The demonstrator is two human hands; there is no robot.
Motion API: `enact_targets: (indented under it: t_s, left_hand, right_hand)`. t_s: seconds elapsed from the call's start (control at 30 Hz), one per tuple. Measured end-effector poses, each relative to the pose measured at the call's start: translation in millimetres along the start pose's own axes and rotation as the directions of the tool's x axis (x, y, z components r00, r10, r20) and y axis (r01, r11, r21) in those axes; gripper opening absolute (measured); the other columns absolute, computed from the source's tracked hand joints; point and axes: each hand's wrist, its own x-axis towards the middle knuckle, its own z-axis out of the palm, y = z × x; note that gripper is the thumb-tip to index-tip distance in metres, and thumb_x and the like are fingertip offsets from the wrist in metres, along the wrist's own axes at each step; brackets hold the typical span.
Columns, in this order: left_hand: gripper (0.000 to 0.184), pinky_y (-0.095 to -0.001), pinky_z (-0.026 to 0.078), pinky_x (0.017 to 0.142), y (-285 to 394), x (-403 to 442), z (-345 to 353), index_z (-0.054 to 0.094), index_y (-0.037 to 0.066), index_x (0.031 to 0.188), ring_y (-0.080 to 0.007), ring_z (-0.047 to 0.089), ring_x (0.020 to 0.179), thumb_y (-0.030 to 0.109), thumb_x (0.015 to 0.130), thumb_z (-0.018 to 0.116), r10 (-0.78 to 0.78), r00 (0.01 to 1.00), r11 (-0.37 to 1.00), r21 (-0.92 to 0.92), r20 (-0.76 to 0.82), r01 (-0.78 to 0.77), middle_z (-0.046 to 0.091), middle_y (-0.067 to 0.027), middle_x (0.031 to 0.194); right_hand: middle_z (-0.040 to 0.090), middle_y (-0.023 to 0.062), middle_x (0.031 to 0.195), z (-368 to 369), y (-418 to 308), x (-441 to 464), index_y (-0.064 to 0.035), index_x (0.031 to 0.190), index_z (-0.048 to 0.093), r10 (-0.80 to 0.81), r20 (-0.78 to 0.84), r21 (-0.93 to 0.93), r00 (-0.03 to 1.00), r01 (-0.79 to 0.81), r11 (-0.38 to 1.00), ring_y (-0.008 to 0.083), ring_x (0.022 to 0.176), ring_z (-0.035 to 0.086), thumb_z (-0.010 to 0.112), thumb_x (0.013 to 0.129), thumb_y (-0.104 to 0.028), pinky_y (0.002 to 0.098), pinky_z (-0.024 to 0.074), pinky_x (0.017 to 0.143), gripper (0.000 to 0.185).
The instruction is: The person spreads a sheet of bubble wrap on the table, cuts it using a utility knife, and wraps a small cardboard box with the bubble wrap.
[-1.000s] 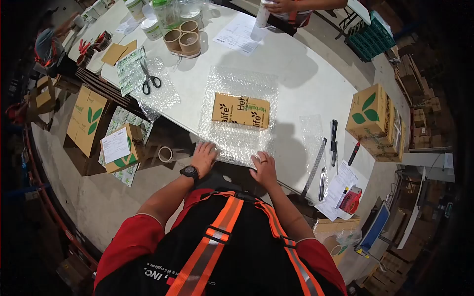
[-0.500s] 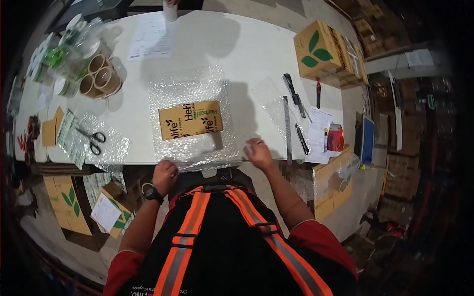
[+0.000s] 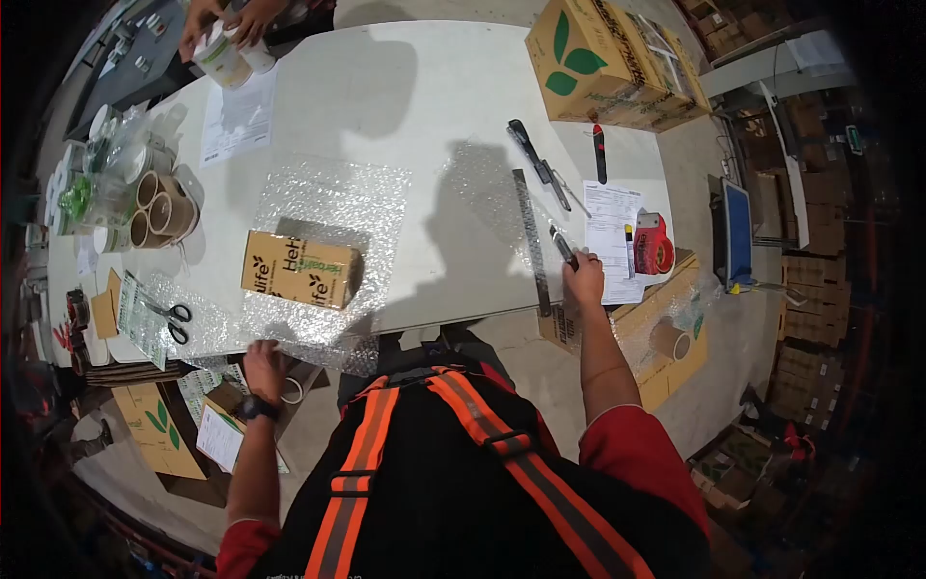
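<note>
One brown printed cardboard box (image 3: 299,270): on your clear bubble-wrap sheet (image 3: 338,203), near the white desk's (image 3: 463,77) front edge.
Right hand (image 3: 585,278): curled over a slim black cutter (image 3: 561,243), front-right corner; pinch unclear.
Left hand (image 3: 262,367): at your front edge; grip unclear.

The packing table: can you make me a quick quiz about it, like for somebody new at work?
1. Which of the wearer's hands is at the cutter?
2. True or false: the bubble wrap leaves the top of the small printed box uncovered.
3. How many brown tubes are clustered together on the table?

Key:
1. The right hand.
2. True.
3. Three.
</note>
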Motion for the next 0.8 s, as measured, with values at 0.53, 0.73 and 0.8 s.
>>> enact_targets:
  t_s: [0.53,0.73,0.8]
  left_hand:
    - [0.038,-0.0422,0.045,0.088,372,245,131,0.057,0.003,0.106,-0.0343,0.051,0.105,0.022,0.075,0.069,0.178,0.982,0.943,-0.274,-0.062,-0.188,0.053,-0.0157,0.115]
    - [0.013,-0.0416,0.048,0.081,385,270,127,0.065,0.003,0.08,-0.0343,0.057,0.089,0.013,0.071,0.062,0.046,0.998,0.983,-0.182,0.049,-0.036,0.06,-0.0177,0.091]
    - [0.013,-0.0439,0.048,0.078,372,276,165,0.063,0.001,0.081,-0.0374,0.06,0.078,0.008,0.072,0.056,0.017,1.0,0.94,-0.34,-0.003,-0.016,0.061,-0.0223,0.08]
  right_hand:
    - [0.06,0.018,0.092,-6,37,6,-0.0036,0.096,0.061,-0.174,0.129,0.326,0.976,0.124,0.937,0.034,0.087,0.058,0.065,0.07,-0.019,0.0428,0.0479,0.077,0.031]
    - [0.058,0.016,0.094,3,122,-12,-0.0008,0.105,0.059,-0.1,-0.053,0.497,0.994,0.113,0.86,0.0313,0.088,0.056,0.065,0.069,-0.017,0.0397,0.0458,0.08,0.04]
    - [0.056,0.0168,0.097,11,140,-2,0.0003,0.107,0.058,-0.077,0.035,0.499,0.996,0.05,0.865,0.0317,0.092,0.054,0.063,0.07,-0.015,0.04,0.0445,0.083,0.04]
